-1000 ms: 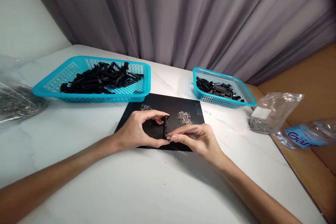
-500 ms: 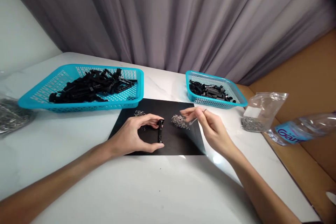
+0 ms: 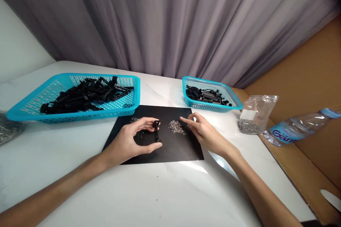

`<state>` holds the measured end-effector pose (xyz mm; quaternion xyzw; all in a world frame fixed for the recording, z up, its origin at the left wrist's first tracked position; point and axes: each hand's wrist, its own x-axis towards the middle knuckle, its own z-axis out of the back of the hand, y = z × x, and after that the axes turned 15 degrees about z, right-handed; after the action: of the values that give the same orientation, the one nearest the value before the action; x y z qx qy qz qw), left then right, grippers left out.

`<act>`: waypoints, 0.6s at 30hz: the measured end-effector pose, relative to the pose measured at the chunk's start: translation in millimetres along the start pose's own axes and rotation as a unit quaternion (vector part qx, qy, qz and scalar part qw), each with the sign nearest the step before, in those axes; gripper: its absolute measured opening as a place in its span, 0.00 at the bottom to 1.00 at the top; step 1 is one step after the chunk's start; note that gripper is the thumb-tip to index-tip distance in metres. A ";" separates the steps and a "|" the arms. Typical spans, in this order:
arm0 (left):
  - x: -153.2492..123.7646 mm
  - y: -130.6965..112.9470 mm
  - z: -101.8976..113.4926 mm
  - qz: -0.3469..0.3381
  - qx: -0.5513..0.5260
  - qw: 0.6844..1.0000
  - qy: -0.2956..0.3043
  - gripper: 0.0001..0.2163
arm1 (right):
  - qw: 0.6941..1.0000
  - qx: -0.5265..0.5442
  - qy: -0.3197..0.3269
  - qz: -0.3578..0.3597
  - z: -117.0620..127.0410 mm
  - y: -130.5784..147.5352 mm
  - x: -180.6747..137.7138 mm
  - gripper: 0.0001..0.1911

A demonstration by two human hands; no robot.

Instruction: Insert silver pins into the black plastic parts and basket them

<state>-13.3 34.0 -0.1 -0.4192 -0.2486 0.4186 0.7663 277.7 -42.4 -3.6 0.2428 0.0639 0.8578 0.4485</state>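
My left hand (image 3: 130,140) grips a slim black plastic part (image 3: 156,132) upright between thumb and fingers, over a black mat (image 3: 170,152). My right hand (image 3: 204,131) is at the right edge of a pile of small silvery metal pieces, perhaps screws or pins (image 3: 177,127). Its index finger reaches toward the pile while the other fingers are curled. Whatever those fingers hold is hidden from this angle. Behind my left hand, a second scatter of small metal pieces (image 3: 135,119) lies partly covered.
A large blue basket (image 3: 87,115) of black parts stands back left, a smaller blue basket (image 3: 213,107) of similar parts back right. Zip bags of metal pieces lie at right (image 3: 250,126) and far left (image 3: 9,131). A plastic bottle (image 3: 290,131) lies by the cardboard wall (image 3: 301,78).
My right hand has lowered toward the metal pile. The thin grey tool seen in it earlier no longer shows. My left hand keeps its hold on the black part; the whole view has shifted slightly.
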 end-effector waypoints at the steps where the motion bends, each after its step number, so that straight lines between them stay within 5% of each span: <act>1: 0.3 -0.3 -0.2 0.000 0.002 1.000 -0.002 0.27 | 1.000 -0.010 0.001 0.009 -3.7 -1.7 1.2 0.26; 10: 3.0 1.6 0.0 0.001 0.006 1.000 0.001 0.28 | 0.996 -0.008 -0.091 -0.013 -25.2 -25.0 10.9 0.12; 18: 2.4 3.1 -0.6 -0.002 0.034 0.999 -0.005 0.28 | 0.997 -0.036 -0.071 0.021 -23.8 -24.3 8.1 0.16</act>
<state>-13.0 36.8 -3.0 -0.3901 -0.2384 0.4276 0.7798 280.5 -19.0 -29.5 0.2883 -0.0045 0.8494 0.4421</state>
